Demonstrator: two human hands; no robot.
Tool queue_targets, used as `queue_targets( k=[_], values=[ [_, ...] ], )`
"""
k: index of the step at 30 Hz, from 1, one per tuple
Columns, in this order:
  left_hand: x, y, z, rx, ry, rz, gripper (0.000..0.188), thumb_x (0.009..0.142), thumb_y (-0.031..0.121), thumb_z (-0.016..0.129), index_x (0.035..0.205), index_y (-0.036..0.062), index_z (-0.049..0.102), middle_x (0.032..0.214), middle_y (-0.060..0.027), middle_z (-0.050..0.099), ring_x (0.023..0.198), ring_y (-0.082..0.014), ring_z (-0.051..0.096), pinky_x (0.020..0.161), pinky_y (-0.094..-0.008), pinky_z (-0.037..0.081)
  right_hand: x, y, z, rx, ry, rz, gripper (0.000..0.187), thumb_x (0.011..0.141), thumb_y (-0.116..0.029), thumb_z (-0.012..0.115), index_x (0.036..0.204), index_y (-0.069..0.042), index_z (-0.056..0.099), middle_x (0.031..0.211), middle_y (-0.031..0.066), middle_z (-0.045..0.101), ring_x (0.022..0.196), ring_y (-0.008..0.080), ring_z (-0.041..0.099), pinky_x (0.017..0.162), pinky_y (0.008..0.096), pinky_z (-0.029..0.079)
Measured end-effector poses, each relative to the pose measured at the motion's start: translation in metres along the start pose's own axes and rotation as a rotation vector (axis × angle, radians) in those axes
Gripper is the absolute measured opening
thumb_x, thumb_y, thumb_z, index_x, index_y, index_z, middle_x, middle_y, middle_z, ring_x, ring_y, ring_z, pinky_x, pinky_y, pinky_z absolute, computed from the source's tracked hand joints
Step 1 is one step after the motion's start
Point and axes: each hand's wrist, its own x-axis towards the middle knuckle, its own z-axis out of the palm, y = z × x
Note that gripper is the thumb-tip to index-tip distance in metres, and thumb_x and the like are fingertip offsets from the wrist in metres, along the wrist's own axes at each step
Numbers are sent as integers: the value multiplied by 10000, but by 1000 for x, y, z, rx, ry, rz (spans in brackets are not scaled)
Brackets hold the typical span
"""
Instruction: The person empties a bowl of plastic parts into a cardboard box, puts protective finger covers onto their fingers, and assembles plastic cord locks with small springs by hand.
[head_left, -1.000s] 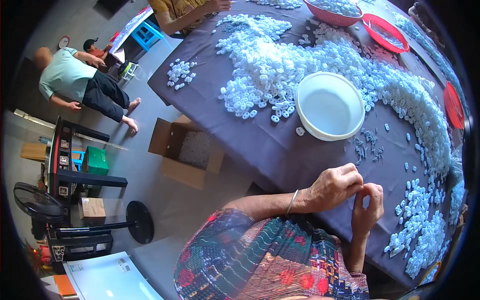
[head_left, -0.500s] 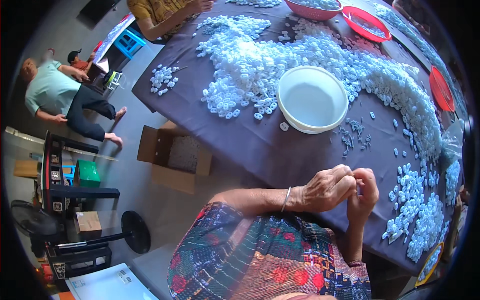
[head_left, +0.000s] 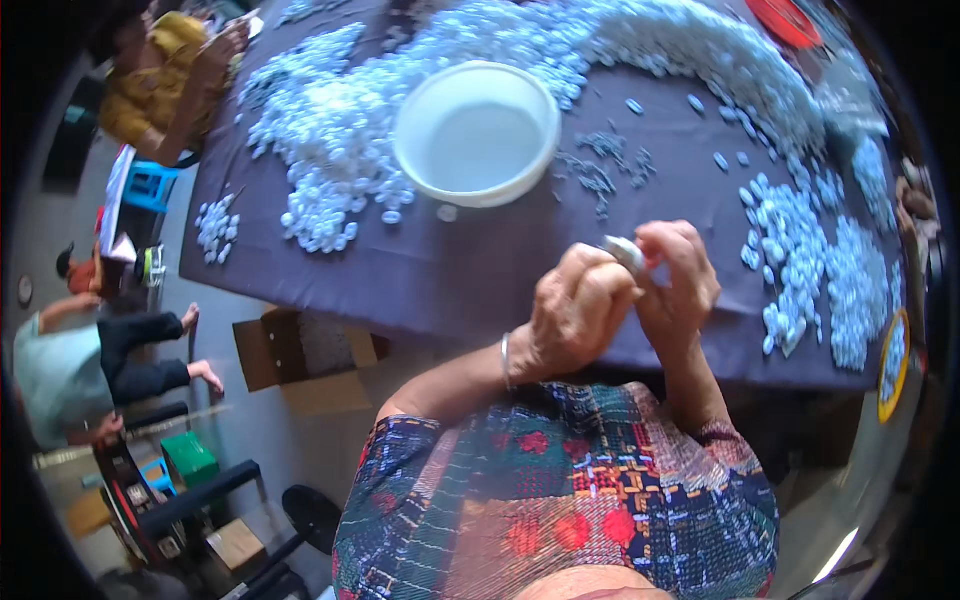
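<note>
My left hand (head_left: 578, 305) is closed, its fingertips pinching a small white plastic piece (head_left: 624, 252) above the near part of the table. Close against it, my right hand (head_left: 682, 280) has thumb and forefinger pinched together beside that piece; whatever lies between them is too small to make out. Just beyond my hands lies a scatter of small grey screw-like parts (head_left: 605, 160). A white round bowl (head_left: 545, 165) stands left of these parts. Behind and around the bowl spreads a large heap of pale oval plastic pieces (head_left: 350, 110).
More oval pieces (head_left: 785, 240) lie in piles at the right, near a yellow-rimmed basket (head_left: 905, 345). A red basket (head_left: 785, 20) sits at the far right. Left of the table an open cardboard box (head_left: 325, 390) rests on the floor. A person in yellow (head_left: 150, 100) sits at the far left.
The view has swung, so the table and bowl appear further left and higher. My hands have parted slightly, and a white piece now shows between them.
</note>
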Motion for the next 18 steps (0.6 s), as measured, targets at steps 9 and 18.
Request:
queue_targets(
  k=[9, 18],
  values=[
    [3, -1, -8, 68, -82, -118, 212, 730, -19, 699, 895, 7, 567, 822, -128, 575, 719, -266, 567, 596, -346, 474, -9, 3, -5, -55, 42, 36, 278, 665, 40, 662, 929, 1, 586, 778, 97, 571, 638, 228, 570, 537, 320, 477],
    [28, -6, -19, 238, -290, -5, 180, 707, 42, 714, 831, 24, 584, 788, -94, 565, 689, -246, 546, 596, -335, 456, 4, 6, -19, -252, -107, -162, 276, 648, 17, 682, 904, -8, 584, 776, 89, 586, 627, 232, 574, 563, 337, 471]
  ],
)
